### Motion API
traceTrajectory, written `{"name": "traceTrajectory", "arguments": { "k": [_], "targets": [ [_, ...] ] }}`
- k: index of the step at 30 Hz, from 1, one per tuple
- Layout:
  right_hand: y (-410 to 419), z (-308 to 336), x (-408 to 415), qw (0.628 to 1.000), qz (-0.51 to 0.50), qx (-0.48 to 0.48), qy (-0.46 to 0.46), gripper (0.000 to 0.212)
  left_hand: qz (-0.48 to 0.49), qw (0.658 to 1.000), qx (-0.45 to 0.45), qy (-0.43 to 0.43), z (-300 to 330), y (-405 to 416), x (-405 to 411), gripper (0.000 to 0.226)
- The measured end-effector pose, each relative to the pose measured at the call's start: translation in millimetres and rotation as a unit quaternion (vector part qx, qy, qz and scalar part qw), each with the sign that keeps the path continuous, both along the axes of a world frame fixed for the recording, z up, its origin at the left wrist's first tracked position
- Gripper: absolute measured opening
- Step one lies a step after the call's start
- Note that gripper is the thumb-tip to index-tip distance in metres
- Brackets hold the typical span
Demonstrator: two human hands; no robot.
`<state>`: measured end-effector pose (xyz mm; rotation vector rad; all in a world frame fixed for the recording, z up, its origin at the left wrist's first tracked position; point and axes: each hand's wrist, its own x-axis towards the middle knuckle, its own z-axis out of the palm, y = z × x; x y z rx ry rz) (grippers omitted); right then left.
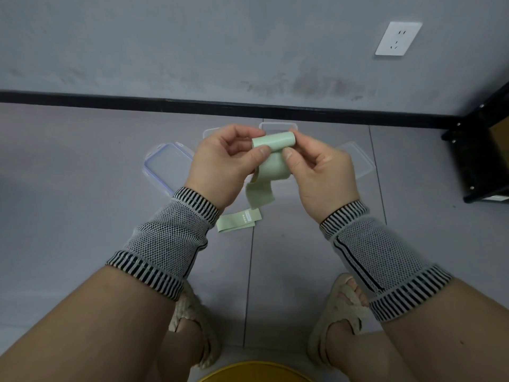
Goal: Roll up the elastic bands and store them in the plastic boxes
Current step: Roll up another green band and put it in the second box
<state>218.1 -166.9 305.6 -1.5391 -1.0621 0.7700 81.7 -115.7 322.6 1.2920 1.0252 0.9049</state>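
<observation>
1. The left hand (228,161) pinches one end of the pale green elastic band (272,139) between thumb and fingers; the right hand (316,166) pinches the other end, probably to keep the roll tight
2. The unrolled tail (260,197) hangs loose below the hands, so the winding looks only part done
3. A second green band (239,220) lies flat on the floor (82,188), waiting
4. Clear plastic boxes (278,126) and a blue-edged lid (165,168) sit on the floor just beyond the hands, within reach for storing the finished roll

plastic boxes (278,126) behind hands, label (248,216) unreadable
</observation>
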Motion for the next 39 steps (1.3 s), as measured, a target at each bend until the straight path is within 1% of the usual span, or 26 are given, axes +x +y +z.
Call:
{"name": "traceTrajectory", "arguments": {
  "k": [3, 5, 14, 18, 20, 21, 22, 23, 25, 26, 28, 30, 32, 35, 37, 39],
  "targets": [
    [-2, -2, -3, 0.996, -0.009, 0.003, -0.085, 0.035, 0.001, 1.0, 0.002, 0.005, -1, -1, -1, 0.019],
    [-3, -3, -4, 0.993, -0.014, 0.002, -0.12, 0.035, 0.001, 1.0, 0.001, 0.007, -1, -2, 1, 0.019],
    [-4, -2, -8, 0.974, -0.006, -0.018, -0.227, 0.036, 0.004, 1.0, -0.011, 0.019, -8, -4, 2, 0.019],
    [-4, -2, -7, 0.968, 0.006, -0.01, -0.25, 0.036, 0.001, 1.0, 0.004, 0.026, -9, -3, 2, 0.018],
    [-4, -1, -7, 0.965, 0.027, -0.027, -0.258, 0.036, 0.0, 0.999, 0.016, 0.038, -9, -1, -1, 0.018],
    [-4, 0, -6, 0.971, 0.033, -0.036, -0.235, 0.036, -0.003, 0.999, 0.021, 0.043, -9, 1, -4, 0.017],
    [-3, 1, -4, 0.982, 0.035, -0.038, -0.179, 0.036, -0.008, 0.999, 0.024, 0.046, -8, 3, -5, 0.017],
    [-2, 3, -4, 0.993, 0.032, -0.035, -0.104, 0.033, -0.013, 0.999, 0.026, 0.043, -8, 4, -7, 0.019],
    [0, 8, 0, 0.999, 0.021, -0.031, 0.03, 0.018, -0.025, 0.999, 0.032, 0.032, -6, 4, -6, 0.021],
    [0, 11, 2, 0.996, 0.025, -0.033, 0.077, 0.01, -0.031, 0.998, 0.037, 0.032, -5, 3, -4, 0.021],
    [0, 14, 6, 0.992, 0.04, -0.042, 0.115, 0.004, -0.046, 0.997, 0.048, 0.036, -4, 1, -1, 0.023],
    [1, 14, 9, 0.991, 0.043, -0.055, 0.114, 0.005, -0.054, 0.997, 0.05, 0.033, -3, -1, 3, 0.025],
    [1, 13, 11, 0.99, 0.028, -0.055, 0.127, 0.006, -0.038, 0.998, 0.041, 0.024, -4, -2, 5, 0.029],
    [3, 14, 11, 0.979, -0.009, -0.042, 0.198, 0.007, 0.017, 0.999, 0.03, 0.039, -9, -1, 5, 0.033],
    [3, 15, 10, 0.967, -0.027, -0.037, 0.249, 0.011, 0.013, 0.997, 0.018, 0.069, -13, -1, 6, 0.033],
    [4, 16, 11, 0.96, -0.032, -0.038, 0.276, 0.013, 0.003, 0.996, 0.001, 0.088, -15, -2, 8, 0.029]
  ]
}}
